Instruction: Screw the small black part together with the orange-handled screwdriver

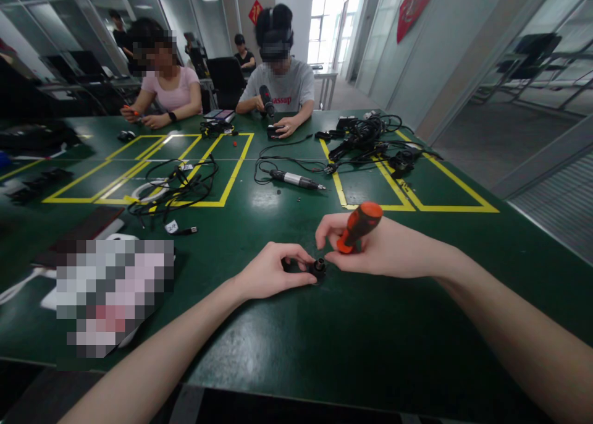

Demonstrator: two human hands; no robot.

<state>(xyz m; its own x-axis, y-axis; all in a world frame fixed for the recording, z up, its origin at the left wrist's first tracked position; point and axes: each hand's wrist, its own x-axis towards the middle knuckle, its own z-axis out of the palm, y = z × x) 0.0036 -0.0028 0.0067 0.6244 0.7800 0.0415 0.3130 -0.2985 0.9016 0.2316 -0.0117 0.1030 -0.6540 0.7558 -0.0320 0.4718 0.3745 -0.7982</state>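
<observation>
My left hand (277, 271) pinches a small black round part (319, 269) between thumb and fingers, holding it on the green table (259, 343). A short metallic cylinder sticks up from the part's middle. Just to its right, my right hand (384, 245) is closed around a screwdriver (364, 223) with a red and black handle. The handle's butt end points up and away, and its shaft is hidden by my fingers. My right fingertips are close to the black part; whether they touch it I cannot tell.
Beyond my hands lies a corded electric screwdriver (294, 179). Black cables (178, 186) lie at left, and a larger cable heap (365, 136) at far right. Yellow tape (225, 195) marks the table. A blurred-out object (115, 294) sits near left. Two people work across the table, one holding a power tool (267, 101).
</observation>
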